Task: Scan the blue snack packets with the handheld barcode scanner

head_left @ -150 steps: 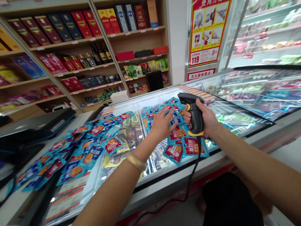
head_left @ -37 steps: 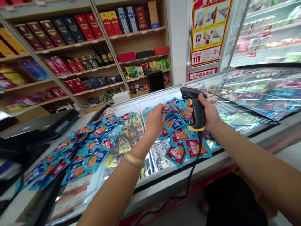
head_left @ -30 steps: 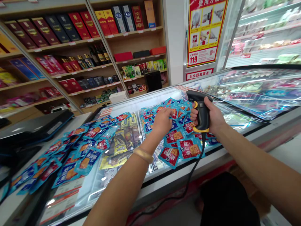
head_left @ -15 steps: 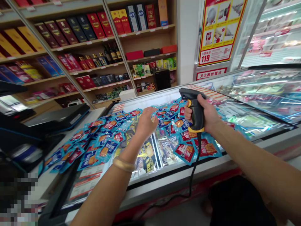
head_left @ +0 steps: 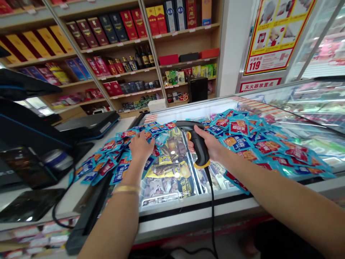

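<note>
Head view: one handheld scanner (head_left: pixel 199 145), black with yellow trim, wrapped in your right hand (head_left: pixel 212 145). Grip: firm around the handle, thumb on the near side, fingertips showing by the yellow trigger (head_left: pixel 189 136). Axis: handle near upright, foot leaning slightly to your right; head roughly level, nose pointing left. Cord (head_left: pixel 212 201): hangs from the foot, down past the front rail of the glass-topped case (head_left: pixel 172 223).

Item: left pile of packets (head_left: pixel 107 166), blue-edged, a slanting band from near left to far right. Relation: it lies to the left of the scanner, its far end just beside the nose; contact there cannot be told. Nearer hand: your left.

Item: your left hand (head_left: pixel 141 145), palm down at the pile's middle stretch, fingers bent forward, thumb set apart on the right; whether they pinch a packet cannot be told. Wrist carries a gold-coloured bangle (head_left: pixel 126 189).

Item: right pile of packets (head_left: pixel 239 142), same kind, heaped to the right of the scanner; your right forearm reaches in across its near side. Between the piles: yellow-wrapped goods (head_left: pixel 165 171), seen through the glass.
</note>
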Demonstrator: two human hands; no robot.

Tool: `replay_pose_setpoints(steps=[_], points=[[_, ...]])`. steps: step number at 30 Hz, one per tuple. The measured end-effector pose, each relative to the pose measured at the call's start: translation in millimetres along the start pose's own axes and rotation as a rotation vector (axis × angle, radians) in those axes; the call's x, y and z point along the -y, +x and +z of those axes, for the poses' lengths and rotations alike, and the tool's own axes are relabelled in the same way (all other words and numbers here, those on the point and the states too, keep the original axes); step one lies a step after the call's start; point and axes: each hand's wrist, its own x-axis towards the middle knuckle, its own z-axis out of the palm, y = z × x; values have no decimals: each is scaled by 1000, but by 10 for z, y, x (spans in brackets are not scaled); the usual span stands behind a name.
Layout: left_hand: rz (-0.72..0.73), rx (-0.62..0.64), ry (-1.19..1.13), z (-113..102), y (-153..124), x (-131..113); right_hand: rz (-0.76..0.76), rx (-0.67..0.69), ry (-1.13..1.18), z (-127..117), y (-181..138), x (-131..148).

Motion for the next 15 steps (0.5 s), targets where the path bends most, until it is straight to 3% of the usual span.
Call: replay_pose_setpoints(steps=[9, 15], points=[[22, 58, 141, -13, 20, 37, 40, 5, -14, -42, -79, -57], [-2, 116, 93, -190, -38, 5, 61, -3, -36, -36, -110, -82]])
